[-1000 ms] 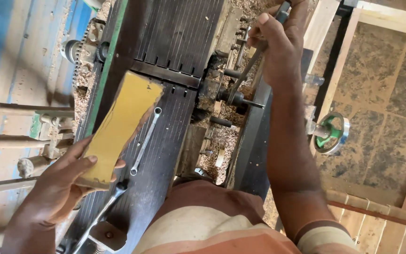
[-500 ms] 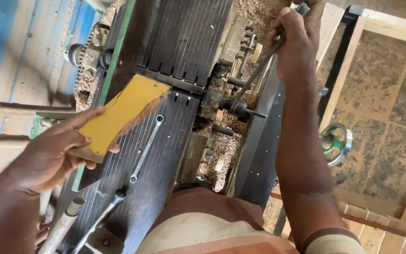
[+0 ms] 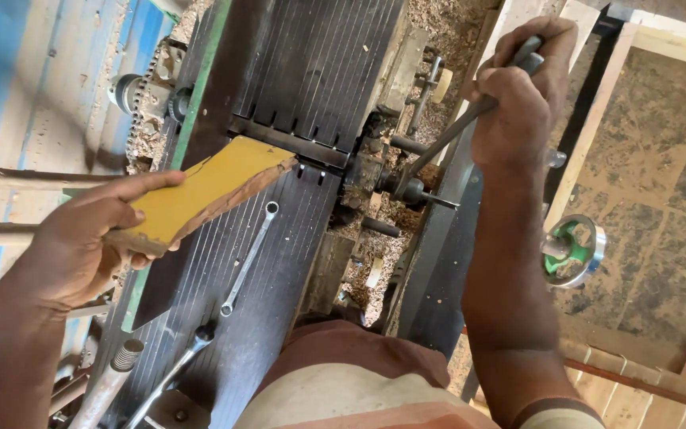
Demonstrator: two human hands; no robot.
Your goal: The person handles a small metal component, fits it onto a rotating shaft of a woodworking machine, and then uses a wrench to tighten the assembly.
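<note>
Nearest, a spanner (image 3: 249, 256) lies loose on the ribbed machine bed (image 3: 279, 278). The left hand (image 3: 81, 238) clasps a yellow wood piece (image 3: 204, 195), its tip pressed at the bed's cross gap. Farther off, the right hand (image 3: 522, 95) is clenched round a metal lever (image 3: 454, 135) beside the bed's right edge.

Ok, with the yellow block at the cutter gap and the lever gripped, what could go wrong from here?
The left hand holds the yellow wood block with its tip at the cutter gap; a slip could carry fingers toward it. The loose spanner on the ribbed table might shift or snag the block. The right hand on the metal lever could jerk into nearby parts if it slips.
</note>
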